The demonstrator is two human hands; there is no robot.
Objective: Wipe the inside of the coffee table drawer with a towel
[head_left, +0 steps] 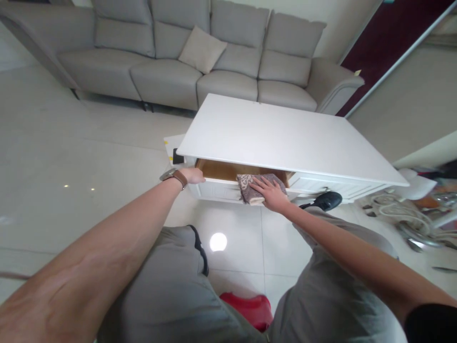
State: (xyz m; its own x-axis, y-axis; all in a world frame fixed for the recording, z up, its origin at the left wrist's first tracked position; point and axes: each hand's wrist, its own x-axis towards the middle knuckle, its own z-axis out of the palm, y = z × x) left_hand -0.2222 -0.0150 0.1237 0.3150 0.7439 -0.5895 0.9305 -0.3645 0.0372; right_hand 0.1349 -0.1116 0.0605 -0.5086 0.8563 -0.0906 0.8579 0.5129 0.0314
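A white drawer [214, 189] is pulled partly out of a white coffee table [282, 133], showing its brown wooden inside. My left hand [193, 176], with a brown-strapped watch on the wrist, is closed on the left end of the drawer front. Over the drawer's front edge, toward its right side, lies a folded grey-brown patterned cloth [245, 183] with a pale edge. My right hand [272, 193] holds this cloth against the edge, fingers spread across its top; the thumb is hidden.
A grey sofa [164, 76] with a beige cushion [202, 49] stands behind the table. Below me is a red stool [248, 308]. A black shoe [326, 201] is near the table's right front. Cables and clutter [410, 214] lie on the right.
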